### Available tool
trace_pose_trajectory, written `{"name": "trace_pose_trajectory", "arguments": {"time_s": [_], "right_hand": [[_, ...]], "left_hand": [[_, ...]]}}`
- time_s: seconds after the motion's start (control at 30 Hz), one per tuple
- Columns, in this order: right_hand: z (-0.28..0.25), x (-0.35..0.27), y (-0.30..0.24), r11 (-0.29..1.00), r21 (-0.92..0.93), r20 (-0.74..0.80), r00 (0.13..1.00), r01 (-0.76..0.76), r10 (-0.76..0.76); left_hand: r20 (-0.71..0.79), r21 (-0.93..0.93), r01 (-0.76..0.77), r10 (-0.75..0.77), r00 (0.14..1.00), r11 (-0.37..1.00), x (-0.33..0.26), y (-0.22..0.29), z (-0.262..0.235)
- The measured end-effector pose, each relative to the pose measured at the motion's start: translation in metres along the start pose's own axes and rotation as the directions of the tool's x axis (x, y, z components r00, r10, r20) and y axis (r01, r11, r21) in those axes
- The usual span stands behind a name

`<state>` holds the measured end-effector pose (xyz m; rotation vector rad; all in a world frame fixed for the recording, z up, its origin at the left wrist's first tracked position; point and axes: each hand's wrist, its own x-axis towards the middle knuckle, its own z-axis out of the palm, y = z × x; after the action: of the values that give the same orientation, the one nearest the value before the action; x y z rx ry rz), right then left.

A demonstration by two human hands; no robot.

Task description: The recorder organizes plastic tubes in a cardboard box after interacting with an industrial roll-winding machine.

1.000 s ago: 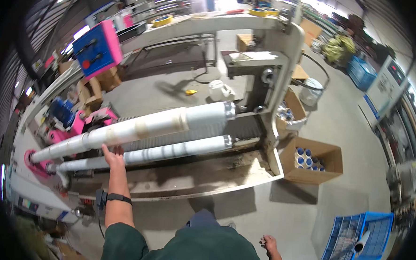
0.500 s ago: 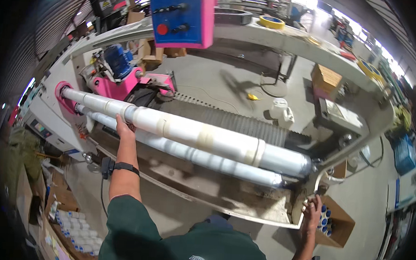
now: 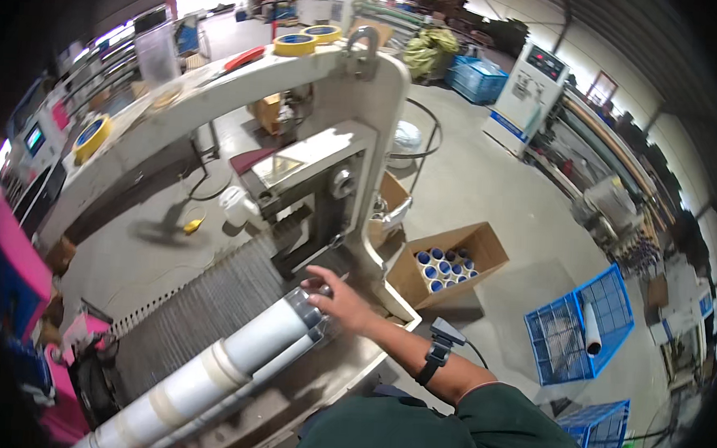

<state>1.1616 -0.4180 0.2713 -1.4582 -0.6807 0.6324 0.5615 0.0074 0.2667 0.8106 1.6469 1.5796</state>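
At the near end of the winding machine, the right hand (image 3: 340,298) rests on the grey end (image 3: 305,306) of the upper white roll (image 3: 230,359), fingers (image 3: 320,285) spread and curved over its rim, apparently to steady or seat it by the cream machine frame (image 3: 365,103). The roll lies slanting on its shaft, above a 2nd, thinner roll (image 3: 265,377). The left hand is out of view. On the floor just beyond stands an open cardboard box (image 3: 450,261) of blue-capped rolls; a blue crate (image 3: 584,325) sits further right.
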Motion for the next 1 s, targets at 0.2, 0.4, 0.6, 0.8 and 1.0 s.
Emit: {"name": "trace_pose_trajectory", "arguments": {"time_s": [0.2,0.4,0.6,0.8,1.0], "right_hand": [[-0.013,0.002,-0.002,0.999,-0.023,0.022,0.999,0.049,-0.049],[-0.020,0.003,-0.005,0.998,-0.040,0.062,0.997,0.042,-0.040],[-0.028,0.005,0.008,0.981,0.179,0.063,0.994,0.078,-0.091],[-0.018,0.009,0.025,0.980,0.192,0.091,0.994,0.043,-0.062],[-0.026,0.004,0.012,0.997,0.076,0.064,0.997,0.028,-0.033]], "left_hand": [[0.084,0.051,-0.029,0.025,0.996,0.998,-0.084,-0.011,0.044],[0.177,0.076,-0.054,0.040,0.983,0.996,-0.124,-0.016,0.069],[0.265,0.092,-0.061,0.034,0.964,0.994,-0.149,-0.022,0.095],[0.361,0.120,-0.053,0.006,0.932,0.991,-0.175,-0.035,0.131],[0.414,0.123,-0.052,-0.004,0.910,0.991,-0.197,-0.042,0.156]]}}
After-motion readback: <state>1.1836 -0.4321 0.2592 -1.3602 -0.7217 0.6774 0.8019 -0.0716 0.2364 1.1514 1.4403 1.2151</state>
